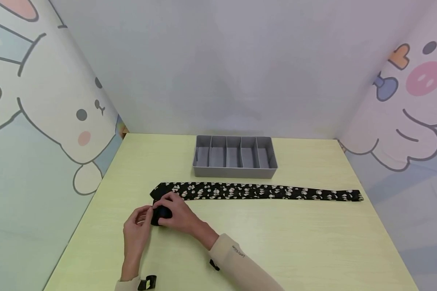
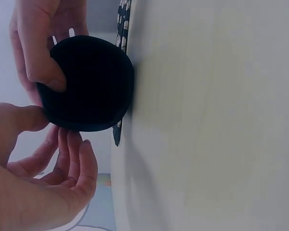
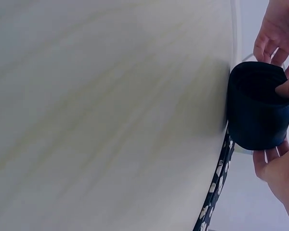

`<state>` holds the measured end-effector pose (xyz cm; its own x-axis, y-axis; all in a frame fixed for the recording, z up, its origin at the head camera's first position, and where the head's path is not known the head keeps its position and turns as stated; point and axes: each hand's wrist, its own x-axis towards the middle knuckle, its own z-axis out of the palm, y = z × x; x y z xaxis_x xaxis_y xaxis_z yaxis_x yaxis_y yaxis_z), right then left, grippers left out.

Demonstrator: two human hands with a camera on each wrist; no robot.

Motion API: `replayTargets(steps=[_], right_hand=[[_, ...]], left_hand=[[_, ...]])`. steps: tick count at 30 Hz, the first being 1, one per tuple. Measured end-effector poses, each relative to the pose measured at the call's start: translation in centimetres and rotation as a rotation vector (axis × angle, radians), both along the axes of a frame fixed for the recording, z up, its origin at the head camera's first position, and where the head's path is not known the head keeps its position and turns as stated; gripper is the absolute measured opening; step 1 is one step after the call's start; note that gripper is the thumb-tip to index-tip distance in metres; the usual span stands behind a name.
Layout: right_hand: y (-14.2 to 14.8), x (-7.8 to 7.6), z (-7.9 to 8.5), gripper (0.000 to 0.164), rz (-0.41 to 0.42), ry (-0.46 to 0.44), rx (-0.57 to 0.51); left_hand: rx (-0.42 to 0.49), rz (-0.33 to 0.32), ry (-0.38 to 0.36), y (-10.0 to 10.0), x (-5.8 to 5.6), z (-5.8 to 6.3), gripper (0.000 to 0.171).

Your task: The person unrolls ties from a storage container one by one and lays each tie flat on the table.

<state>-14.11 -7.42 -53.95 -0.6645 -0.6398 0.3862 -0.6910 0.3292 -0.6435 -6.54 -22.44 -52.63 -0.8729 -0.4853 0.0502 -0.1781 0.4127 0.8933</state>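
Note:
A plain dark necktie (image 1: 162, 214), rolled into a coil, stands on its side near the table's left part; its layers show at the end in the right wrist view. My right hand (image 1: 180, 214) grips the coil, its thumb (image 2: 50, 77) tucked into the open end and its fingers around the outside. From the left, my left hand (image 1: 136, 230) pinches the coil's edge between thumb and fingertips, as the left wrist view shows. Just beyond the coil, a black floral necktie (image 1: 240, 191) lies flat across the table, its pointed end beside the hands.
A grey organizer box (image 1: 235, 173) with several compartments sits at the back middle, behind the floral necktie. The pale yellow table (image 1: 295, 242) meets a plain back wall (image 1: 233, 81), with cartoon-printed side panels left and right.

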Motion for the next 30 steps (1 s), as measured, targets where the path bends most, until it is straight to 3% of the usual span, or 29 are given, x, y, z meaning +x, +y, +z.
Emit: replayTargets(steps=[4,14,30], right_hand=[[-0.1,0.0,0.2,0.036,-0.004,0.004,0.011],[-0.4,0.1,0.7,0.058,-0.057,-0.102,0.078],[0.3,-0.1,-0.2,0.045,-0.018,-0.054,0.049]], left_hand=[[0.004,-0.003,0.003,0.0,0.0,0.1,0.026],[0.021,-0.018,-0.015,0.0,-0.3,0.5,0.036],[-0.088,0.037,0.029,-2.1,-0.3,0.1,0.025]])
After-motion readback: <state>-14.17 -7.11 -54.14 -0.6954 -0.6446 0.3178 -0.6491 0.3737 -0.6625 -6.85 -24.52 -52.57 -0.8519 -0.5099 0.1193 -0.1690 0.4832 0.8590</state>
